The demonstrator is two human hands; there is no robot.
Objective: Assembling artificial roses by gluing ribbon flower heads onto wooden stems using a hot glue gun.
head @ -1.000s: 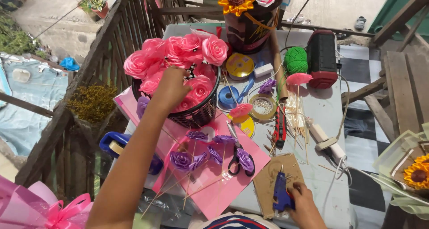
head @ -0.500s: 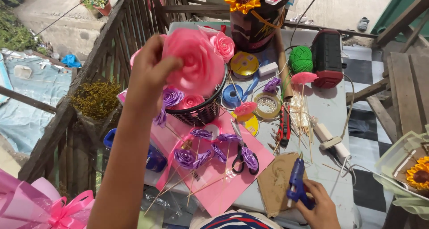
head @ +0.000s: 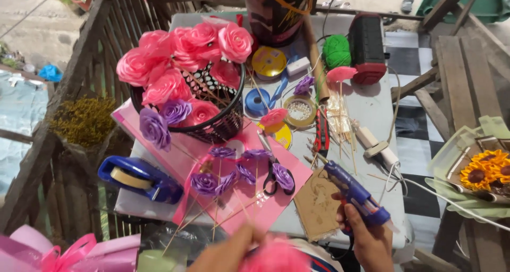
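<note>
Blue glue gun (head: 355, 194) gripped in right hand (head: 366, 239); left hand (head: 226, 256) apparently clasping blurred pink flower (head: 273, 257).

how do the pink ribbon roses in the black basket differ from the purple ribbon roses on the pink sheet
The pink ribbon roses are larger and stand bunched in the black mesh basket; the purple ribbon roses are smaller and lie scattered flat on the pink paper sheet, thin sticks showing. Both are rolled spiral blooms.

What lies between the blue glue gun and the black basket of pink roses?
In the head view, between glue gun and basket lie black-handled scissors and purple paper flowers on pink paper.
</note>
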